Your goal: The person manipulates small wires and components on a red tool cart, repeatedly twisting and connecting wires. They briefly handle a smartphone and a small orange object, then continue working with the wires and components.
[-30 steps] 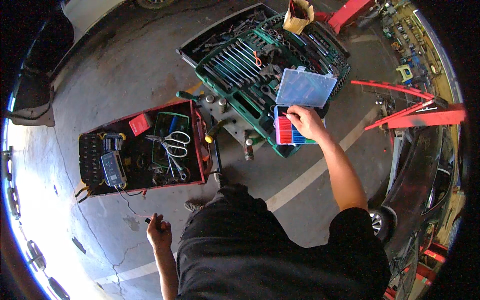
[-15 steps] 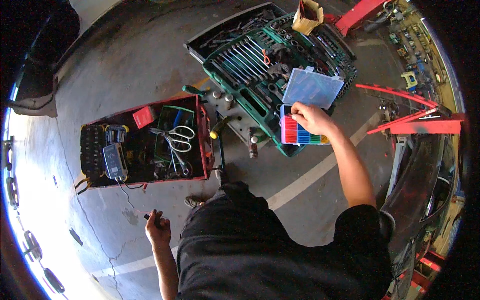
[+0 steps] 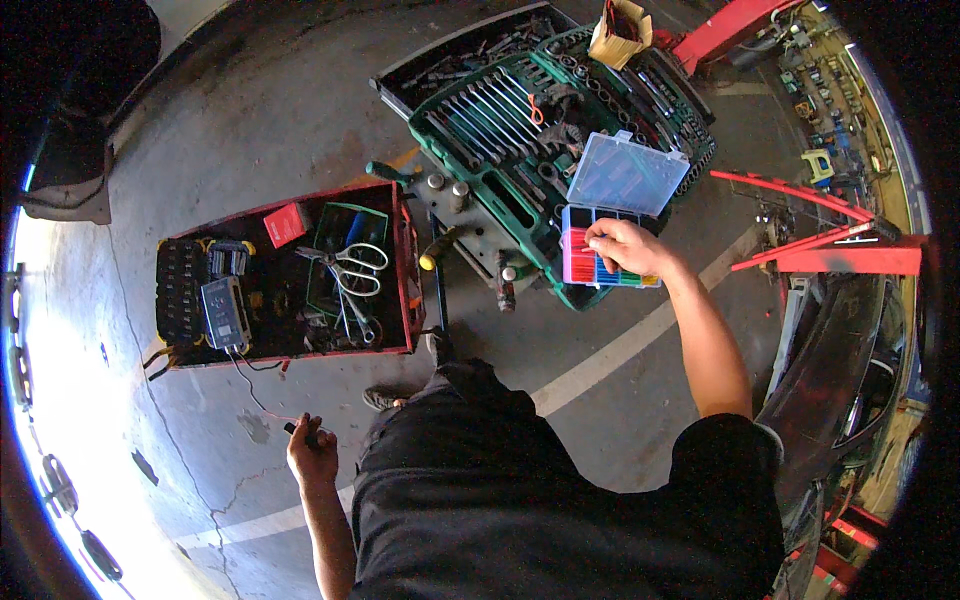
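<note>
The green tool case (image 3: 528,255) lay open on a slant in the upper centre of the frame. The red cart (image 3: 406,300) sat left of centre. Right of centre, overlapping the case's lower right, was the box (image 3: 566,264), its clear lid (image 3: 630,175) tipped back. My right grip (image 3: 625,246) was over the box; my left grip (image 3: 314,455), at lower left, was closed. In the cart lay a grey device (image 3: 226,313) and scissors (image 3: 337,264). Red strips (image 3: 579,265) lay at my right fingertips; whether I pinched one, I couldn't tell. My left held a small black piece (image 3: 291,428).
</note>
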The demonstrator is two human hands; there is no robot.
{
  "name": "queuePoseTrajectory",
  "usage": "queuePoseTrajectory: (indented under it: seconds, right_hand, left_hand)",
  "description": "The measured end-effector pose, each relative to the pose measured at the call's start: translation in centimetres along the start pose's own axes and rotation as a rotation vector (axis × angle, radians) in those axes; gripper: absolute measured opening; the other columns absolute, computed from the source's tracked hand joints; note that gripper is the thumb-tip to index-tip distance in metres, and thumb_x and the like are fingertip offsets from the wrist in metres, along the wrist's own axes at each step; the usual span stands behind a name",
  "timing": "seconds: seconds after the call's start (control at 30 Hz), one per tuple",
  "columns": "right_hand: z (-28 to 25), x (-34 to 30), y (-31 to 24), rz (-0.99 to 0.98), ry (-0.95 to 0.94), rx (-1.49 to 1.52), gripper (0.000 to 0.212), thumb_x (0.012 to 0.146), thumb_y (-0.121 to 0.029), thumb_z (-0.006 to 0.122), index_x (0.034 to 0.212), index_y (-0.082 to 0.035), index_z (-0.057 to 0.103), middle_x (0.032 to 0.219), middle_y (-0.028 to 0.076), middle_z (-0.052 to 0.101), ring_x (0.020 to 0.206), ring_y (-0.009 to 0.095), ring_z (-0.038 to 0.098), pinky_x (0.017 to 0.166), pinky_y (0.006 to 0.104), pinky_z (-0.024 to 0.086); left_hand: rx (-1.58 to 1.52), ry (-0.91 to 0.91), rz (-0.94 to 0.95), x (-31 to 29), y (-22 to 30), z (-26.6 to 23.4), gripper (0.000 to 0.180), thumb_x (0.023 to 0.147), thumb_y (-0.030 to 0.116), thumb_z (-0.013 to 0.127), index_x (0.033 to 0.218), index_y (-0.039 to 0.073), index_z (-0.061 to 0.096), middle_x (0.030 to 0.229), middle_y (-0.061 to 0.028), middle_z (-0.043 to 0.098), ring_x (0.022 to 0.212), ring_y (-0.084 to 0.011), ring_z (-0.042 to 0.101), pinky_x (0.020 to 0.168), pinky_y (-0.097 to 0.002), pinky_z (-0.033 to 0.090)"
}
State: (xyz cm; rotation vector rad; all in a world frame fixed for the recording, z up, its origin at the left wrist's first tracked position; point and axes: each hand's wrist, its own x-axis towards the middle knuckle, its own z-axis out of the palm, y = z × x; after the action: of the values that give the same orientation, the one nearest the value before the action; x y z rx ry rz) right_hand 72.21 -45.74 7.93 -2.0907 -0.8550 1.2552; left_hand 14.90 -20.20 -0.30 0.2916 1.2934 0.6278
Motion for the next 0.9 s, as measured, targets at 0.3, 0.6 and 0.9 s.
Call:
queuePoseTrajectory:
  seconds: [0.3, 0.6, 0.9]
  right_hand:
    - [-0.7, -0.1, -1.0, -0.088, 0.14, 0.062, 0.021, 0.095, -0.016, 0.054, 0.107, 0.0, 0.059, 0.074, 0.0, 0.06, 0.061, 0.009, 0.057, 0.055, 0.0242, 0.045]
    - [14.8, -0.9, -10.6, -0.357, -0.119, 0.375, 0.021, 0.098, -0.022, 0.052, 0.091, -0.004, 0.058, 0.069, 0.0, 0.06, 0.057, 0.005, 0.051, 0.05, 0.0224, 0.039]
    - [32.7, 2.6, -18.5, -0.445, -0.432, 0.077, 0.019, 0.099, -0.014, 0.046, 0.108, 0.003, 0.05, 0.084, 0.011, 0.061, 0.069, 0.016, 0.065, 0.063, 0.0305, 0.054]
  left_hand:
    - [-0.044, 0.047, -0.02, -0.2, 0.3, -0.3, 0.013, 0.089, 0.017, 0.062, 0.098, 0.008, 0.06, 0.087, -0.0071, 0.063, 0.054, -0.0142, 0.047, 0.053, -0.0293, 0.04]
    - [-0.08, 0.05, 0.041, -1.5, 1.3, 2.9, 0.02, 0.09, 0.014, 0.064, 0.107, 0.005, 0.059, 0.088, -0.0072, 0.061, 0.055, -0.0108, 0.044, 0.053, -0.0263, 0.038]
    - [-0.135, -0.084, 0.053, -1.1, 0.5, 3.7, 0.013, 0.093, 0.016, 0.059, 0.101, 0.007, 0.055, 0.086, -0.0059, 0.061, 0.054, -0.0101, 0.044, 0.053, -0.0305, 0.042]
